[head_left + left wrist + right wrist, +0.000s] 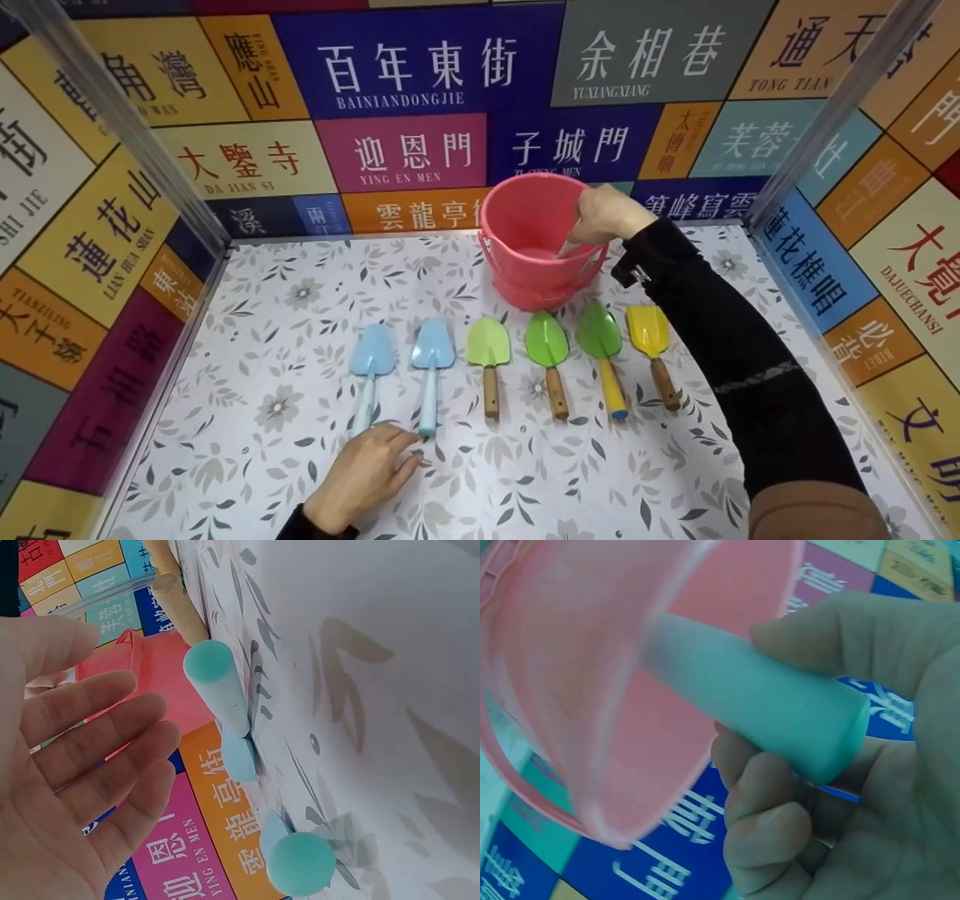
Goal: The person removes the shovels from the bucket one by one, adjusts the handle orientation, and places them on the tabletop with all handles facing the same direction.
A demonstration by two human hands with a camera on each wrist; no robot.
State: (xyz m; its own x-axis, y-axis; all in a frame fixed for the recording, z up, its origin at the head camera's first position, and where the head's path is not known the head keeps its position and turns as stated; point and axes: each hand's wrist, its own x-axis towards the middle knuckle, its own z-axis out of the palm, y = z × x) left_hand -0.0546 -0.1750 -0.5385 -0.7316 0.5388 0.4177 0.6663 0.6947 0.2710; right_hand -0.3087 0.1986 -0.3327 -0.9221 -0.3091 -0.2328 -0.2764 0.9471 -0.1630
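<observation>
My right hand (606, 214) reaches over the rim of a pink bucket (531, 281) at the back of the table. In the right wrist view its thumb and fingers grip the pale blue-green handle of a trowel (757, 694), whose far end is hidden inside the bucket. My left hand (369, 474), fingers loosely bent and holding nothing, hovers by the handle ends of a light blue trowel (373, 352) and a second light blue trowel (433, 346). In the left wrist view the palm shows bare, beside the teal handle end (301, 864).
Right of the blue trowels lie a lime green trowel (488, 343), a bright green trowel (547, 341), a darker green trowel (600, 336) with a yellow handle, and a yellow shovel (648, 330). Panels with printed characters enclose the leaf-patterned table (255, 465) on three sides.
</observation>
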